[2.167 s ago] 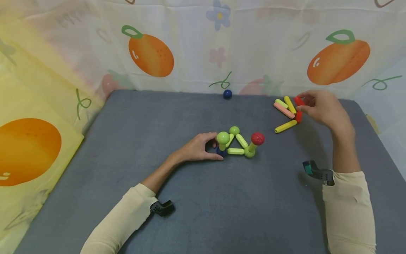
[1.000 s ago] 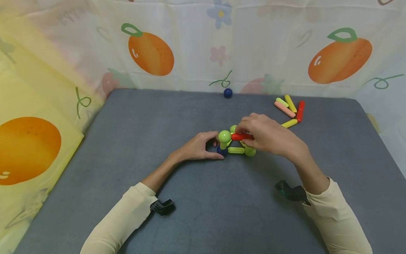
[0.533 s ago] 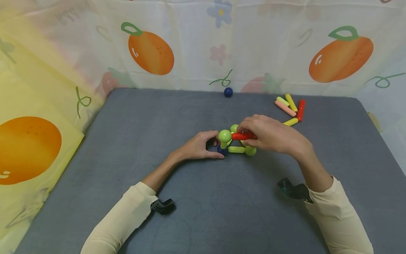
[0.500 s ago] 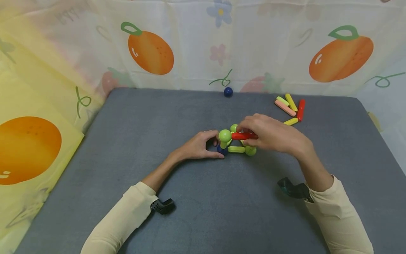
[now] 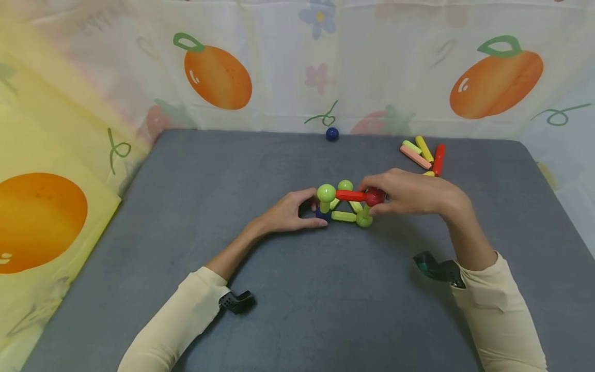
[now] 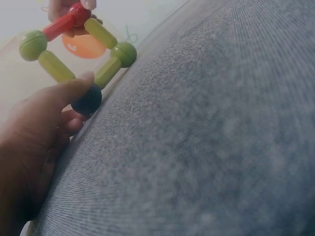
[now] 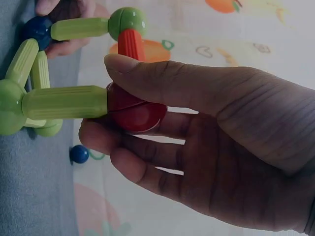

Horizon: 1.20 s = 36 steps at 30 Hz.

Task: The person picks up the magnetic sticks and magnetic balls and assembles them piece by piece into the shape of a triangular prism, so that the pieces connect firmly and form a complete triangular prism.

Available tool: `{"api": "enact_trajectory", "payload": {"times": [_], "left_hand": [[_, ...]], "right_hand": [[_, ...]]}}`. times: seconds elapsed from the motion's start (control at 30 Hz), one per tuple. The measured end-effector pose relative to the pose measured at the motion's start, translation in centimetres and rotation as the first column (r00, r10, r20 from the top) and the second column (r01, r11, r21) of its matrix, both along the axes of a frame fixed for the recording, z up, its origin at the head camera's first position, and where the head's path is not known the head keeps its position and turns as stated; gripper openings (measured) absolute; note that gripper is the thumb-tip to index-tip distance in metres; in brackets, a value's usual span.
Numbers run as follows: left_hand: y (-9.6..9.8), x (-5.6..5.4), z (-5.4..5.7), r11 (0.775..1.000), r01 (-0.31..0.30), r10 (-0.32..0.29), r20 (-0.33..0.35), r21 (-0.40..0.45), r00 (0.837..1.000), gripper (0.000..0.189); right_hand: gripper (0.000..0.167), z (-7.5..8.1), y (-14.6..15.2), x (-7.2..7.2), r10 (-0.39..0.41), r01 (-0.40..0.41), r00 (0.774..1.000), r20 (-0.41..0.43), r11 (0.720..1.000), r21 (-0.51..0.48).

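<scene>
A small frame of magnetic rods and balls stands on the grey table. Its base is a triangle of light green rods (image 5: pixel 344 216), with a dark blue ball (image 6: pixel 87 101) at the left corner and green balls at the others. Upright green rods carry a green ball (image 5: pixel 326 193) and a red ball (image 7: pixel 140 115). Between these two tops runs a red rod (image 5: pixel 350 196). My left hand (image 5: pixel 290 211) pinches the blue corner ball between thumb and fingers. With thumb and fingers around it, my right hand (image 5: pixel 411 192) grips the red ball.
Loose rods lie at the back right: a red rod (image 5: pixel 439 159), a pink rod (image 5: pixel 416 157), a yellow rod (image 5: pixel 424 148) and others, one partly behind the right hand. A single blue ball (image 5: pixel 332 134) sits at the table's back edge, before a patterned cloth (image 5: pixel 279 62).
My right hand took a red rod from the pile and brought it left to the frame. The rod now bridges the two top balls, and the hand has shifted onto the red ball. My left hand stayed.
</scene>
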<state>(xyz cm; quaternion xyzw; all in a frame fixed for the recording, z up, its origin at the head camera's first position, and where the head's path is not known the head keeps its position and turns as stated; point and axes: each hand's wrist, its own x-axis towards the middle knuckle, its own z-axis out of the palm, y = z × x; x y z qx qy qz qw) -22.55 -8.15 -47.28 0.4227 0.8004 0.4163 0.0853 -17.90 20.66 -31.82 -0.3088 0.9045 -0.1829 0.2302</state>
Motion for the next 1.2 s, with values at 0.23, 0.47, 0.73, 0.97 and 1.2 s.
{"api": "enact_trajectory", "payload": {"times": [0.23,0.47,0.73,0.97,1.2], "left_hand": [[0.0,0.0,-0.2,0.999,0.006,-0.006,-0.005,0.033,1.0,0.018],[0.1,0.0,-0.3,0.999,0.014,-0.013,-0.012,0.034,1.0,0.019],[-0.1,0.2,-0.2,0.999,0.015,-0.014,-0.017,0.046,1.0,0.019],[-0.2,0.2,-0.2,1.0,0.009,-0.009,-0.021,0.023,1.0,0.019],[0.0,0.3,-0.1,1.0,0.0,0.0,-0.011,0.016,1.0,0.019]], "right_hand": [[0.066,-0.2,3.5,-0.8,-0.103,0.109,0.992,0.074,0.991,-0.078],[0.038,-3.5,9.9,-4.1,-0.317,0.312,0.936,-0.152,0.948,-0.053],[0.024,-5.9,10.7,-5.5,-0.216,0.228,0.969,-0.12,0.969,0.097],[0.027,-6.1,10.2,-5.3,-0.242,0.246,0.969,-0.046,0.951,0.189],[0.019,-5.8,10.3,-4.5,-0.228,0.222,0.974,-0.006,0.942,0.253]]}}
